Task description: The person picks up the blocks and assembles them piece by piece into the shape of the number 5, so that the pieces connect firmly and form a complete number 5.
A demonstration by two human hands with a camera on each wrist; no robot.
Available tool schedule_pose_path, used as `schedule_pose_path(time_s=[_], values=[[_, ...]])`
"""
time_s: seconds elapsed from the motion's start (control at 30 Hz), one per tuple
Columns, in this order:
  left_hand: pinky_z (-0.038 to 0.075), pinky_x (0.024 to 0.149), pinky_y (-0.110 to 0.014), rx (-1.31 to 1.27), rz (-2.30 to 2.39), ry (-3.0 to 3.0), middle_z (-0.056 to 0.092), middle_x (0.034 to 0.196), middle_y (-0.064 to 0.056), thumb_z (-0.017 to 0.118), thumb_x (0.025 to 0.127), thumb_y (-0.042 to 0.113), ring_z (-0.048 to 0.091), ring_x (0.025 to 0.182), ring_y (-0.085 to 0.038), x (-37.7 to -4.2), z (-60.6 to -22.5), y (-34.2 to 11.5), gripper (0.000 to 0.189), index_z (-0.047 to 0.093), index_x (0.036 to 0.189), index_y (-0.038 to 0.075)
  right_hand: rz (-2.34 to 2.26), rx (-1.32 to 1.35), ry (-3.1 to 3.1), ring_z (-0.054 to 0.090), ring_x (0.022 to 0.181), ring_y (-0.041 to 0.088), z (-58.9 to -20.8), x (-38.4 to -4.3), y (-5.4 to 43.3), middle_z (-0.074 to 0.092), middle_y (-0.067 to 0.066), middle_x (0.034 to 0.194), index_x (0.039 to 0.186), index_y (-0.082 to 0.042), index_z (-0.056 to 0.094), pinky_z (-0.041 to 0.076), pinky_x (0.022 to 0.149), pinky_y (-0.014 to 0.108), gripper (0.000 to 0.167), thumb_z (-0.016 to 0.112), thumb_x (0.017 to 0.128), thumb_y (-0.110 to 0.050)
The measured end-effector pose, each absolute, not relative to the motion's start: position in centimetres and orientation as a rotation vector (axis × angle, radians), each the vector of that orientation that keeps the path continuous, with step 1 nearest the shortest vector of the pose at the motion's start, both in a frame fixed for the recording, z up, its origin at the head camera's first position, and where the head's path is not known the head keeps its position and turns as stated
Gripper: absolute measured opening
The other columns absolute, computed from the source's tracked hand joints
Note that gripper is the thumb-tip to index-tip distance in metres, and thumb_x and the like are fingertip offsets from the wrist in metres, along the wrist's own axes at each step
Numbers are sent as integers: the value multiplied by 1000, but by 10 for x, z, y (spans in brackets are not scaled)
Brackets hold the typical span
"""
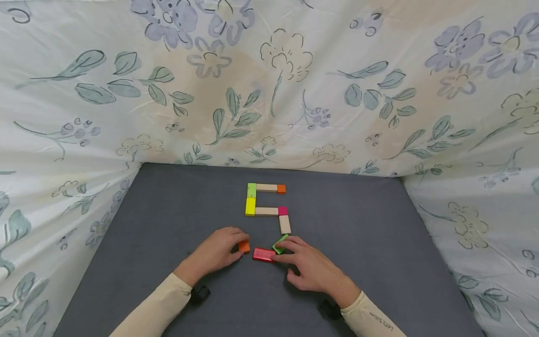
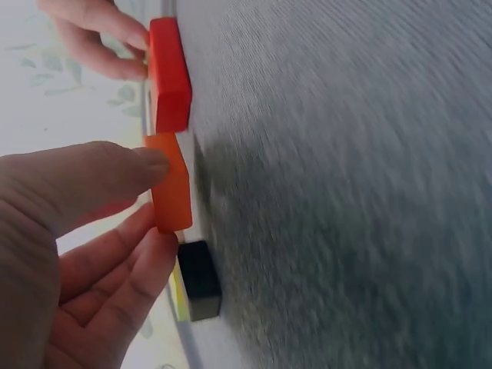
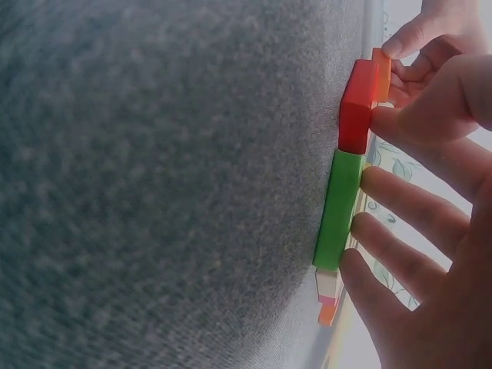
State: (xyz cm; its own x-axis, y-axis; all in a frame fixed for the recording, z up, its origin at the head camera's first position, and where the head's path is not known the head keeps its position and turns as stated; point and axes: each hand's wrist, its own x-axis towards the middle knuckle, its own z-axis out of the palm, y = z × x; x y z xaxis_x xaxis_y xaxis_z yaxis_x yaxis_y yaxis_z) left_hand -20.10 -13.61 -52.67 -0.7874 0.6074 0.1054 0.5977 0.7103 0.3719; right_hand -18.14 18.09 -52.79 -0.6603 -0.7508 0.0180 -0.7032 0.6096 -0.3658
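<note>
My left hand (image 1: 221, 248) pinches a small orange block (image 2: 171, 192) between thumb and fingertips, close over the dark cloth. Just right of it a red block (image 1: 263, 254) lies flat. A green block (image 1: 279, 244) lies at a slant by the red block's right end. My right hand (image 1: 311, 264) is spread over these two, its fingers fairly straight. In the right wrist view its index fingertip is at the red block (image 3: 357, 108), and the other fingertips rest along the green block (image 3: 338, 207). The green block's upper end is close to a cream block (image 1: 285, 224).
Farther back, flat blocks form a line with corners: an orange one (image 1: 281, 189), cream ones (image 1: 266, 187), a light green one (image 1: 251, 190), a yellow one (image 1: 250, 207) and a magenta one (image 1: 282, 211). Flowered cloth (image 1: 269, 93) walls the grey table (image 1: 358, 224) behind and at the sides.
</note>
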Motion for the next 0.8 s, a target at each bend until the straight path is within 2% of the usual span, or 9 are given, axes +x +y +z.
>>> schedule_pose_path(time_s=[0.3, 0.8], values=[[61, 89, -40, 1084, 619, 2886, 72, 112, -3, 90, 92, 15, 65, 97, -19, -202, -532, -126, 34, 78, 122, 8, -542, -1221, 2686, 43, 146, 21, -528, -180, 182, 57, -3, 154, 145, -28, 72, 55, 104, 43, 53, 68, 94, -13], [60, 93, -42, 1078, 606, 2923, 72, 117, -6, 90, 91, 15, 67, 104, -23, -205, -535, -123, 34, 78, 122, 8, -534, -1229, 2685, 43, 145, 20, -529, -181, 182, 57, -3, 154, 145, -28, 72, 54, 106, 43, 52, 68, 94, -14]])
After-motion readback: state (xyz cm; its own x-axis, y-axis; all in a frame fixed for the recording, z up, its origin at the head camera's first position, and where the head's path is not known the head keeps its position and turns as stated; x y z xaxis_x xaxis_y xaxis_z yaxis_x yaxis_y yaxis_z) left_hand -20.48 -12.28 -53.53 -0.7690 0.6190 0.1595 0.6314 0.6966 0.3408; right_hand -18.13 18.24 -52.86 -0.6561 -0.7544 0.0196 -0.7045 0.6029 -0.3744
